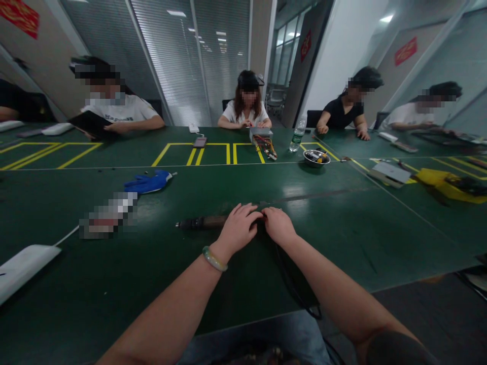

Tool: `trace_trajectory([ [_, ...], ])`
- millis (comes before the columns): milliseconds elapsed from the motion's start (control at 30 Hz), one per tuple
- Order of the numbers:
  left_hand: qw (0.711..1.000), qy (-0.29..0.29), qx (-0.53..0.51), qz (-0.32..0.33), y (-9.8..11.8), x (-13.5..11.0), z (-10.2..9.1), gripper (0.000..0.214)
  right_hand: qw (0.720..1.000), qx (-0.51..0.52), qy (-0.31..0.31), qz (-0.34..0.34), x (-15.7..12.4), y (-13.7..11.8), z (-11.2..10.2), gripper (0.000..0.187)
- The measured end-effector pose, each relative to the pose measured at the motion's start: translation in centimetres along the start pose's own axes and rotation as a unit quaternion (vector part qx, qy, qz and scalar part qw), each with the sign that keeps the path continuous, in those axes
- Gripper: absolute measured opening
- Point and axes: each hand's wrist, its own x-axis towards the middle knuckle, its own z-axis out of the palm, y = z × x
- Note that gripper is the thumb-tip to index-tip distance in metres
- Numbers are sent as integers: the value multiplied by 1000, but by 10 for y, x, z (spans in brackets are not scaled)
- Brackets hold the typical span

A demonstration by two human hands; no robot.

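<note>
Left hand: The left hand is lying over the rear of the corded power tool, its fingers curving down, with a pale green bangle sitting on the wrist.

Right hand: The right hand is resting just beside the left hand, its fingertips touching the left hand's fingers above the tool's rear end.

Grip: Neither hand is visibly released, but the view from above is not showing whether they are clenching the tool or only resting on it.

Tool: The tool is lying flat on the bench at lower centre, its dark tip pointing left, and a black cord is trailing down toward the bench edge.

Bench: A dark green workbench marked with yellow outlines is stretching across the frame.

Nearby things: A blue glove is lying left of centre, above a blurred object, and a white corded device is sitting at the left edge. A steel bowl, a water bottle and a metal box with coloured wires are standing farther off.

Co-workers: Four people are sitting along the far side, one of them handling a black folder at upper left.
</note>
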Motion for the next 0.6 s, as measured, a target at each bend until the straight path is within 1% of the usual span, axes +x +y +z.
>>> trace_trajectory([
  [33, 1000, 10, -13, 10, 4, 0, -2, 28, 1000, -4, -2, 2, 1, -1, -1, 23],
  [100, 998, -1, -52, 39, 12, -1, -7, 23, 1000, -7, -11, 9, 3, -3, -1, 20],
  [233, 980, -94, -123, 127, 19, -4, -9, 16, 999, -10, -14, 28, 13, -5, -1, 18],
  [300, 971, -138, -142, 137, 16, -6, -6, 18, 999, -11, -4, 30, 18, -2, -2, 18],
  [367, 964, -175, -151, 132, 11, -6, -3, 20, 999, -15, 11, 38, 22, 7, -6, 18],
  [433, 960, -196, -156, 122, 6, -7, -1, 21, 998, -25, 21, 62, 21, 26, -14, 18],
  [467, 960, -202, -157, 115, 3, -7, 0, 22, 996, -33, 22, 84, 18, 40, -19, 19],
  [533, 960, -208, -158, 100, 1, -7, 1, 23, 987, -51, 18, 150, 7, 75, -30, 21],
  [600, 960, -214, -157, 91, 0, -8, 2, 23, 969, -68, 14, 235, -14, 118, -42, 25],
])
